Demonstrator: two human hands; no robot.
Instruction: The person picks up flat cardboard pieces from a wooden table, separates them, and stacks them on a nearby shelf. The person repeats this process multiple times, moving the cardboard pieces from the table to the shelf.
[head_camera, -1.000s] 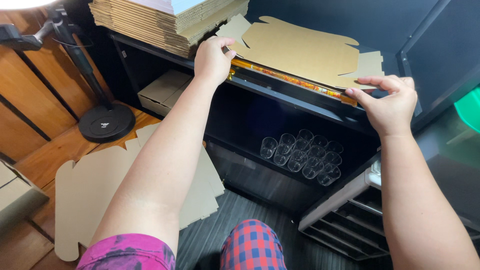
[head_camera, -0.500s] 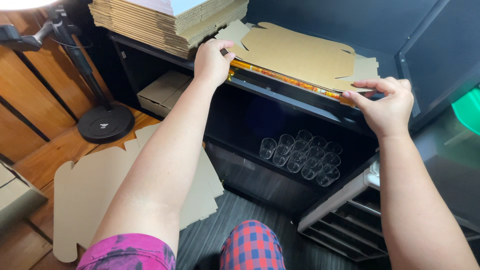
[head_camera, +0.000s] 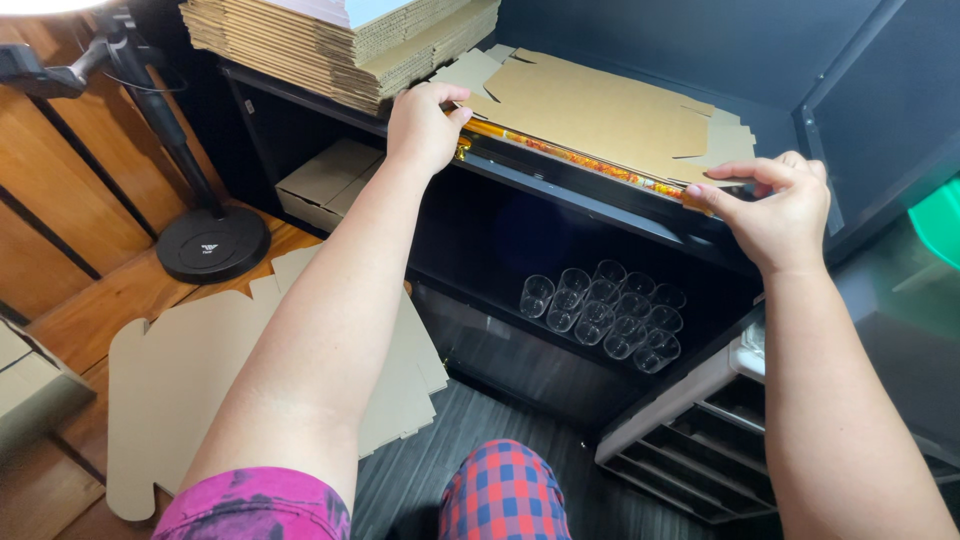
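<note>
Down at the bottom, a checked red-and-blue knee (head_camera: 503, 490) is seen over dark flooring, and a flat die-cut cardboard sheet (head_camera: 200, 380) is spread on the wooden floor to the left. A round black lamp base (head_camera: 212, 243) is planted just beyond it, its pole rising toward the top left corner. Lower in the dark cabinet, a cluster of clear glasses (head_camera: 605, 312) is lined up on a shelf, and a small closed carton (head_camera: 330, 180) is tucked in the compartment to the left. Up on the top surface, a flat cardboard box blank (head_camera: 600, 115) is laid out, with an orange strip (head_camera: 570, 155) showing along its near edge. The blank's left near corner is pinched by the left hand (head_camera: 425, 125), fingers curled over the edge. The right near corner is gripped by the right hand (head_camera: 775, 210), thumb and fingers closed on the cardboard. Farther back on the left, a tall stack of folded cardboard (head_camera: 340, 30) is piled, just beside the blank.
</note>
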